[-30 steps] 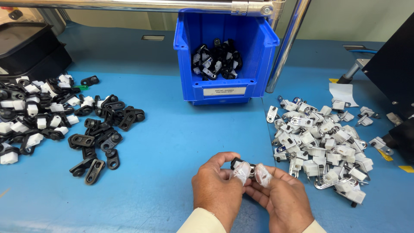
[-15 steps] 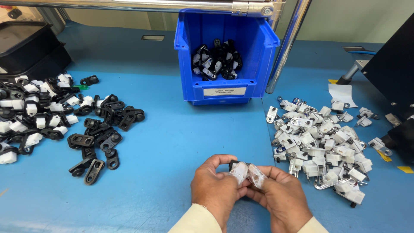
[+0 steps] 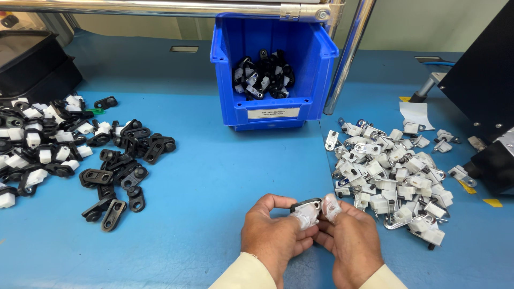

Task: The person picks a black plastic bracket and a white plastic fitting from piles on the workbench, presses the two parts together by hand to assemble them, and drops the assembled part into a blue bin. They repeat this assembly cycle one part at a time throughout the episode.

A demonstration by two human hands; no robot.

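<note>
Both your hands meet at bottom centre of the head view: your left hand [image 3: 273, 235] and right hand [image 3: 350, 243] pinch a small black-and-white clip assembly [image 3: 309, 210] between their fingertips. Black clips [image 3: 120, 171] lie scattered at left, white metal-tabbed parts [image 3: 391, 171] at right, and a blue bin [image 3: 273, 69] stands at top centre on the blue table [image 3: 214, 187].

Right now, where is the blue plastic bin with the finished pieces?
In the head view, the blue bin stands at the top centre of the blue table, behind the hands, between the black parts pile and the white-and-metal pile.
</note>
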